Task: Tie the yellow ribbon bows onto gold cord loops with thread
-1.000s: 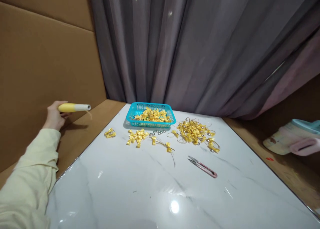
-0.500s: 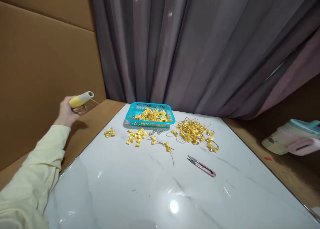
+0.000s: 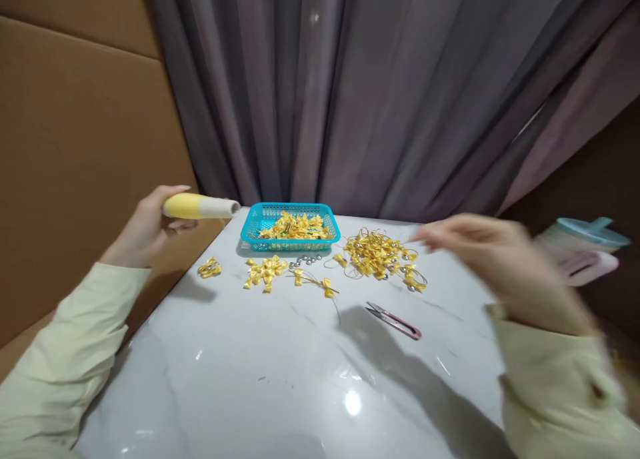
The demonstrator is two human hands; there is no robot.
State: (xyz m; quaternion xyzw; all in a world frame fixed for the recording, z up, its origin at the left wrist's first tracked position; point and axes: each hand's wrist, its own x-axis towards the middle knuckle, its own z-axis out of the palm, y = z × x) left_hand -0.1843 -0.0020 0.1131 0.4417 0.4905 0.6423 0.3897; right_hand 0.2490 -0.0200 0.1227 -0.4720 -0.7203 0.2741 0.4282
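Observation:
My left hand [image 3: 145, 229] grips a yellow and white spool [image 3: 200, 207], held level above the table's left edge with its white end pointing right. My right hand [image 3: 493, 255] hangs in the air at the right, smeared by motion, its fingers reaching left toward a pile of yellow bows with gold loops [image 3: 380, 255]. A turquoise basket [image 3: 250, 235] of yellow bows stands at the back of the white marble table [image 3: 280, 379]. Smaller heaps of yellow bows [image 3: 263, 272] lie in front of it. Pink thread snips [image 3: 393, 319] rest under my right hand.
A cardboard wall [image 3: 75, 145] closes the left side and a grey curtain [image 3: 350, 99] hangs behind the table. Small silver bells [image 3: 303, 261] lie by the basket. A pink and teal container [image 3: 583, 249] sits at the far right.
My left hand carried the spool right and inward, toward the basket. My right hand came into view from the right. The camera tilted slightly.

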